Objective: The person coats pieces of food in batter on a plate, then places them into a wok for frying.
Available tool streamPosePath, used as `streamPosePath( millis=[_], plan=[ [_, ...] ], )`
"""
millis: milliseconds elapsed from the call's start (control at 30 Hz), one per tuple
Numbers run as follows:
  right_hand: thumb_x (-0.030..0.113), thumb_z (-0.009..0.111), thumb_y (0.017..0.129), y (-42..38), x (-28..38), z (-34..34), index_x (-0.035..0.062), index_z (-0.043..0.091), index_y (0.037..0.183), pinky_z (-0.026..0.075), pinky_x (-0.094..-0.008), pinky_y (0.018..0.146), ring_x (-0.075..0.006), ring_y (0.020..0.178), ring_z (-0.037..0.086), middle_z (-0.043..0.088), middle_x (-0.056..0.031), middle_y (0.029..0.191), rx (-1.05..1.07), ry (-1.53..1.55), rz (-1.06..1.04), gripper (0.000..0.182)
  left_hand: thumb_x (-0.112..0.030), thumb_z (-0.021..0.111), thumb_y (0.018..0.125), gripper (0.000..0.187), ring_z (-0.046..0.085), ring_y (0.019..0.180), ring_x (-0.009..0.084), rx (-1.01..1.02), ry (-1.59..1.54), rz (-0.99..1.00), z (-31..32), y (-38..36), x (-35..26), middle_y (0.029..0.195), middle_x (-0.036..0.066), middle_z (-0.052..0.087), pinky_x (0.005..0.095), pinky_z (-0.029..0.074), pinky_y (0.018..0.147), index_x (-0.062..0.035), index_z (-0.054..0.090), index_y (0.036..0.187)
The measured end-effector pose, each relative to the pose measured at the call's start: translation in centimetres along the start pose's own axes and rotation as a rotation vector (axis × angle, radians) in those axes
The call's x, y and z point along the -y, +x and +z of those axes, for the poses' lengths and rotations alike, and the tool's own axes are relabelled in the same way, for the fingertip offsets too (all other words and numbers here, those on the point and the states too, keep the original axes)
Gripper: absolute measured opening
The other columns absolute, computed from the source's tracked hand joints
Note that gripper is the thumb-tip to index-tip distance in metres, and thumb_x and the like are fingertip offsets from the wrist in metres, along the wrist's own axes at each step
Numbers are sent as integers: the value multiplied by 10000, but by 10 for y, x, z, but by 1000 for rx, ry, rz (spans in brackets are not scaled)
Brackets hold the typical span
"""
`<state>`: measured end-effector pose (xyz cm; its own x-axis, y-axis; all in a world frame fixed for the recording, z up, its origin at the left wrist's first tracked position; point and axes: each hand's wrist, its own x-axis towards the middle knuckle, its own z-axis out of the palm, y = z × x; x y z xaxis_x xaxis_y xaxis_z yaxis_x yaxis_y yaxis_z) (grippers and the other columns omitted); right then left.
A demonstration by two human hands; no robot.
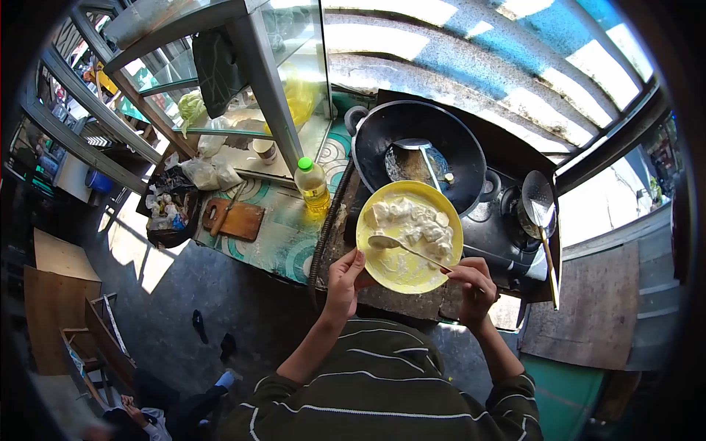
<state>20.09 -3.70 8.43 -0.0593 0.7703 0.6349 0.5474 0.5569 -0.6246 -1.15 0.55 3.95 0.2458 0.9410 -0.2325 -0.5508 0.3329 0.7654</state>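
My left hand (344, 285) grips the left rim of a yellow plate (373, 273), its thumb on the edge. On the plate lie several batter-coated pieces (415, 220), white and wet. A spoon (403, 247) rests its bowl in the batter, and my right hand (474, 287) pinches its handle at the plate's right edge. Just behind the plate stands a large black wok (460, 140) on the stove. Inside it, a metal spatula (430, 163) leans over a little oil, with a small pale bit beside it.
A strainer ladle (537, 202) sits on the stove's right burner. An oil bottle (312, 185) with a green cap stands left of the wok. Further left are a cutting board (244, 220) with a knife, a rubbish bag (170, 198) and a glass cabinet (268, 81). A person (158, 411) sits at lower left.
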Motion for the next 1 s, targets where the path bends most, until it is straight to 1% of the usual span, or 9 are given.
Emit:
streamPosePath(
  millis=[367, 433, 500, 567, 600, 767, 833, 967, 1000],
  plan=[
    [231, 415, 872, -3, 4, -13, 38, 594, 798, 395, -288, 657, -185, 730, 477, 621, -85, 780, -58, -17, -3, 274, -245, 450, 872, 290, 592, 753, 92, 43, -43, -41, -5, -2, -4, 882, 44, 593, 236, 514, 624, -8, 537, 1014],
    [195, 404, 872, -5, 6, -13, 25, 586, 801, 385, -281, 679, -167, 755, 458, 585, -94, 772, -47, 70, 289, 259, -247, 453, 870, 296, 592, 751, 93, 61, -30, -47, -6, -1, -3, 881, 46, 593, 241, 513, 635, -3, 535, 1016],
    [160, 388, 873, 6, 9, -15, 9, 571, 814, 370, -269, 716, -151, 780, 449, 552, -91, 767, -75, 54, 268, 244, -246, 454, 870, 297, 591, 756, 93, 68, -16, -45, -4, -1, -4, 886, 47, 593, 242, 512, 638, -2, 533, 1020],
    [152, 382, 877, 9, 9, -14, 3, 561, 822, 359, -265, 749, -144, 796, 450, 559, -87, 770, -203, 186, 385, 239, -245, 455, 870, 299, 590, 761, 94, 69, -3, -40, -4, -2, -4, 891, 48, 593, 243, 512, 641, -2, 532, 1024],
    [139, 377, 877, 7, 6, -14, -3, 559, 820, 358, -266, 759, -138, 802, 454, 564, -82, 780, -165, 229, 415, 238, -244, 454, 870, 301, 589, 767, 95, 75, 12, -35, -5, -1, -3, 896, 49, 592, 243, 512, 644, 0, 530, 1028],
    [124, 378, 868, 14, 4, -16, -2, 563, 809, 361, -269, 751, -142, 797, 457, 578, -70, 767, -126, 132, 450, 232, -242, 451, 871, 309, 586, 784, 98, 120, 73, -57, -6, 0, -2, 906, 51, 590, 247, 513, 653, 5, 524, 1040],
    [117, 391, 859, 15, 7, -17, 7, 571, 798, 359, -278, 744, -154, 784, 460, 584, -60, 736, -175, 56, 360, 220, -249, 451, 870, 315, 589, 780, 103, 145, 11, -124, -7, 0, 0, 898, 55, 592, 250, 514, 654, 11, 522, 1031],
    [101, 393, 847, 17, 6, -18, 22, 577, 774, 350, -293, 741, -160, 771, 454, 601, -48, 721, -50, -128, 301, 213, -263, 454, 867, 323, 595, 769, 108, 151, -25, -160, -7, 0, 2, 888, 62, 595, 251, 515, 649, 15, 522, 1019],
    [95, 397, 841, 19, 6, -19, 27, 575, 765, 334, -290, 732, -165, 763, 451, 599, -48, 714, -98, -87, 329, 205, -268, 454, 866, 326, 598, 762, 112, 134, -25, -171, -7, 0, 2, 882, 65, 596, 251, 516, 645, 15, 522, 1014]
  ],
)
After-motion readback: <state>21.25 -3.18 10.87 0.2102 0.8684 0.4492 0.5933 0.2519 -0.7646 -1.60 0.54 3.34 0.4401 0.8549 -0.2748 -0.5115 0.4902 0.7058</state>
